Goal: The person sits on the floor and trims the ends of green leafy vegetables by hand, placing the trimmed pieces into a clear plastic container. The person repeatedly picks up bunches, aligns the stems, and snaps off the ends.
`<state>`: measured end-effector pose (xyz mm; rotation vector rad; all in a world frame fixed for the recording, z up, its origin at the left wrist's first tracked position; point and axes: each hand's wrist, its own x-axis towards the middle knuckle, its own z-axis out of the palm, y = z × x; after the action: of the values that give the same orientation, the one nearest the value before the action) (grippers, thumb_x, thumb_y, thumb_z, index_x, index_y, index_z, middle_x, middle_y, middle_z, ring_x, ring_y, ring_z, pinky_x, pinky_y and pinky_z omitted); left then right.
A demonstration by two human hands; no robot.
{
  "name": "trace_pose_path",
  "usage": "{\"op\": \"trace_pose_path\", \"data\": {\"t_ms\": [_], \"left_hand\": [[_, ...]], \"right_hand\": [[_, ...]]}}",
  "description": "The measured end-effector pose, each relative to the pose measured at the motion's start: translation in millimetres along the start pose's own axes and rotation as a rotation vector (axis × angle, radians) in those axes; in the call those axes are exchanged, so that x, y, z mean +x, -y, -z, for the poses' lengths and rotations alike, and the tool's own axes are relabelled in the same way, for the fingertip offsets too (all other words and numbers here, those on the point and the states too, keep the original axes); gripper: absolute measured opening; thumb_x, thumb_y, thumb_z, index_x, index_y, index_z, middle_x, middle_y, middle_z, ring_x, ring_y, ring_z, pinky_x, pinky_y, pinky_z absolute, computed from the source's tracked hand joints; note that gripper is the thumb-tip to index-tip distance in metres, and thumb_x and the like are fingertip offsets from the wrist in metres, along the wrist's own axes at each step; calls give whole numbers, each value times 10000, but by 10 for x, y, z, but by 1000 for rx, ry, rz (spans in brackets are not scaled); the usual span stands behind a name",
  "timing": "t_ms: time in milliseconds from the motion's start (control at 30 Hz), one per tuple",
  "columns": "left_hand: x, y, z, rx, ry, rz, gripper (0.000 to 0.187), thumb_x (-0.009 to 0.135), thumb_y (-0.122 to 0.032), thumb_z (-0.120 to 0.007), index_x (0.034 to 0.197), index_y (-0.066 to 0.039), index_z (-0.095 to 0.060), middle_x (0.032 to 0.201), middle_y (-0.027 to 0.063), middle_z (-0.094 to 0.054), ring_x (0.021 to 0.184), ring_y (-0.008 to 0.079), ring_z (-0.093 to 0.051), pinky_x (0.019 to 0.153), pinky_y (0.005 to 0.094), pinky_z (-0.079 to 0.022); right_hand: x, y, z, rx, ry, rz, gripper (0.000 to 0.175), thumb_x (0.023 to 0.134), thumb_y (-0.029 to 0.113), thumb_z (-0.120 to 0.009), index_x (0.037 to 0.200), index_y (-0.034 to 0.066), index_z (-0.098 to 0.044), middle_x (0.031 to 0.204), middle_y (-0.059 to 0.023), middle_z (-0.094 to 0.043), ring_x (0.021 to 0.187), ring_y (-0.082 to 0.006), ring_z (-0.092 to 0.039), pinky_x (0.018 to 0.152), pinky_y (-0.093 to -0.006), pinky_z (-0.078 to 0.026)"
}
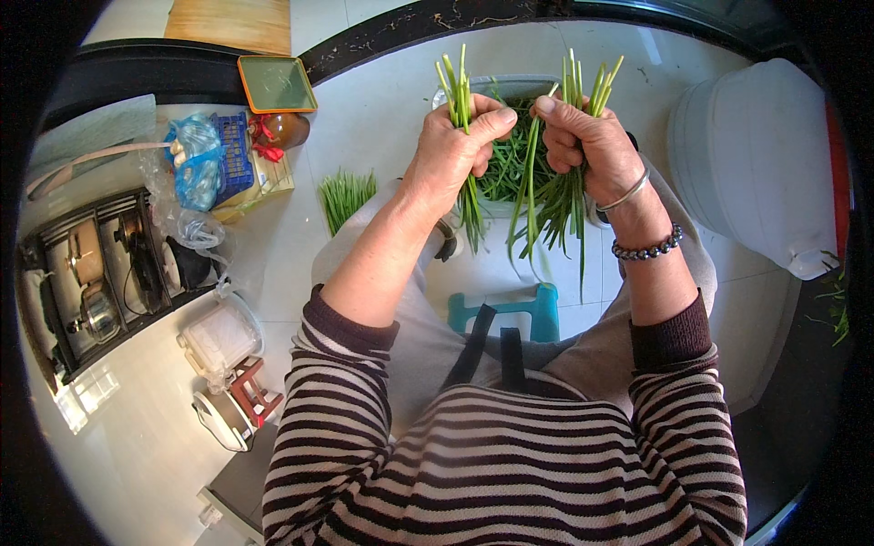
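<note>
My left hand grips a thin bunch of garlic chives, pale cut ends up and green leaves hanging below the fist. A thicker bunch of chives is held in my right hand, its stems fanned above the thumb and the leaves drooping. The two fists are apart, side by side. Below and behind them, a grey bin on the floor holds loose green leaves. More chives stand in a cluster beside my left knee.
A turquoise plastic stool is between my legs. A big white plastic jug stands at right. At left are a blue basket, a blue plastic bag, a brown jar, a green tray and a rack of pots.
</note>
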<state>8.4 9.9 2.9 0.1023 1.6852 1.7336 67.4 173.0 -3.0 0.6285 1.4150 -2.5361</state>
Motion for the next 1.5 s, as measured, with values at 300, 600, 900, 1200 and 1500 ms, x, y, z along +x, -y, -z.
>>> {"op": "trace_pose_path", "data": {"t_ms": [300, 600, 900, 1200, 1500], "left_hand": [[-15, -7, -16, 8, 131, 65, 237, 802, -270, -625, 859, -42, -601, 683, -9, -551, 467, 30, -374, 428, 189, -314], [-31, -35, -36, 53, 168, 62, 195, 816, -254, -608, 838, -61, -589, 662, -23, -528, 483, 27, -370, 442, 181, -302], [-67, -33, 23, 76, 183, 109, 186, 826, -243, -589, 859, -60, -588, 691, -20, -549, 492, 25, -368, 454, 172, -306], [9, -11, 73, -212, 90, 138, 222, 835, -230, -574, 911, -22, -598, 679, -50, -454, 522, 29, -363, 471, 184, -322], [56, -1, 129, -308, -3, 105, 200, 841, -208, -571, 915, -24, -587, 685, -38, -455, 512, 28, -362, 479, 191, -334]], "right_hand": [[-15, -30, -68, -110, 4, 81, 145, 827, 189, -624, 815, 55, -570, 524, 55, -404, 421, -45, -339, 406, -198, -275], [5, -69, -23, -41, -14, 89, 126, 824, 162, -615, 804, 51, -560, 520, 55, -400, 419, -45, -342, 410, -201, -275], [134, 41, 160, 161, -193, 141, 178, 848, 225, -581, 780, 70, -525, 534, 68, -328, 446, -47, -297, 439, -212, -281], [32, -33, -22, -174, -2, 9, 188, 867, 209, -549, 847, 23, -565, 531, 48, -403, 416, -46, -350, 392, -195, -287], [-17, -63, -95, -201, 105, -141, 177, 863, 208, -559, 804, 42, -579, 518, 46, -415, 402, -42, -344, 381, -196, -278]]}}
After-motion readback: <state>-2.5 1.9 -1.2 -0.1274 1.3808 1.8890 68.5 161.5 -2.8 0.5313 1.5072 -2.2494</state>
